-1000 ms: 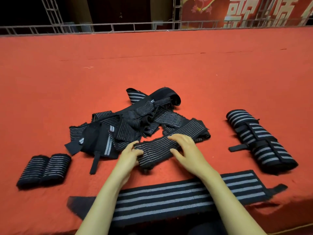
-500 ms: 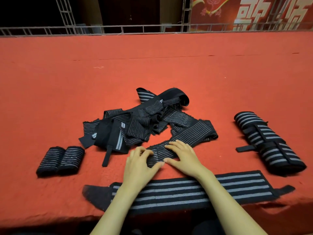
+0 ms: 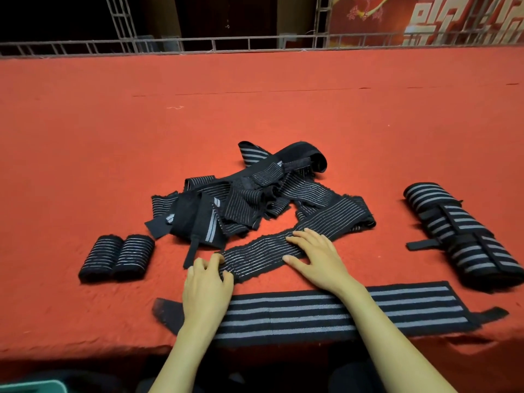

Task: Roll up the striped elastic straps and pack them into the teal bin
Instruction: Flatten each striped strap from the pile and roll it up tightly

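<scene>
Surface: a wide tabletop covered in red felt carries all the straps, which lie in its near half.
Strap being worked: a black elastic strap with thin white stripes lies flat near the middle of the near edge. It runs on a slant, from its near-left end up to the right and into the pile.
Left hand: the left hand is at the strap's near-left end, its fingers curled over and gripping that end.
Right hand: the right hand lies palm down on the strap's middle, its fingers straight, spread apart and pressing the fabric flat.
Pile: a loose heap of tangled black striped straps sits at the tabletop's centre, just behind the hands.
Wide strap: a long black strap with broad grey stripes lies unrolled along the near edge, under both forearms.
Small rolls: two short rolled thin-striped straps lie side by side, touching, toward the left edge.
Large rolls: two thick rolled broad-striped straps with black fastening tabs lie end to end toward the right edge.
Bin: only a sliver of the teal bin shows, below the tabletop's near-left corner. Its contents are out of view.
Beyond: a grey metal railing runs along the far edge, with a red banner behind it on the right.
</scene>
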